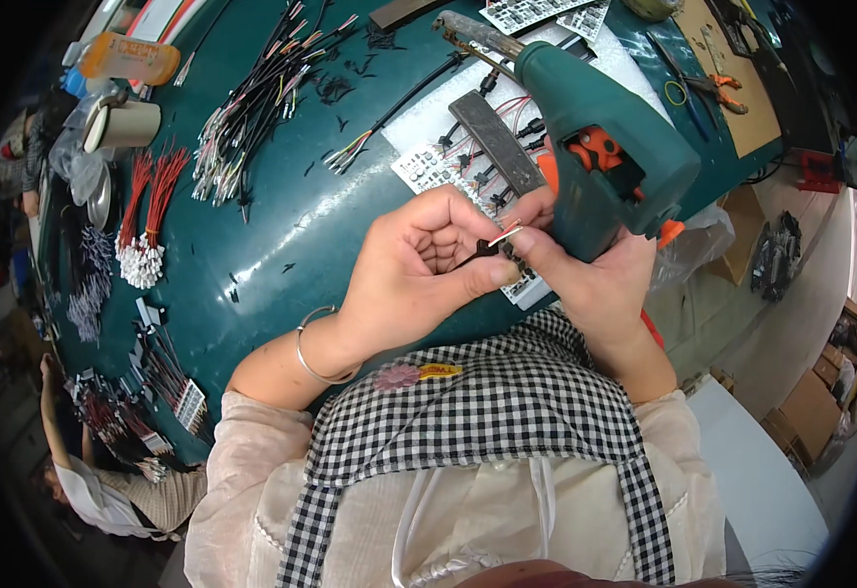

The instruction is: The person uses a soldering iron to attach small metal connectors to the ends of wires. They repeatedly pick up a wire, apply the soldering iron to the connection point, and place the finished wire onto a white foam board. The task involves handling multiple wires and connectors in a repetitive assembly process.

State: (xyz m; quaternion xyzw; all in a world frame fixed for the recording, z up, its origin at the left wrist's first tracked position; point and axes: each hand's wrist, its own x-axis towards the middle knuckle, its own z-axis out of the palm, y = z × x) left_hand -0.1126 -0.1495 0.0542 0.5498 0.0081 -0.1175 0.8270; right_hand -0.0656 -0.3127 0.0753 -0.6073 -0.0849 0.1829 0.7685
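Note:
My left hand (404, 260) is closed, its thumb and fingers pinching a short black cable (483, 251). Across from it, my right hand (590, 279) holds a thin white wire (505, 235) between thumb and forefinger, close to the cable. The fingertips of both hands nearly meet. A dark green heat gun (600, 108) with orange parts and a metal nozzle covers part of my right hand. Just beyond the fingers lie a white circuit board panel (426, 169) and a dark flat bar (497, 142) resting over several black-and-red wired leads.
Black cables with stripped ends (252, 118) lie at the far left, beside red wires with white connectors (144, 250). Pliers (717, 90) are at the far right. A cup (129, 125) and an orange bottle (132, 59) stand left. Another person (124, 495) is at lower left.

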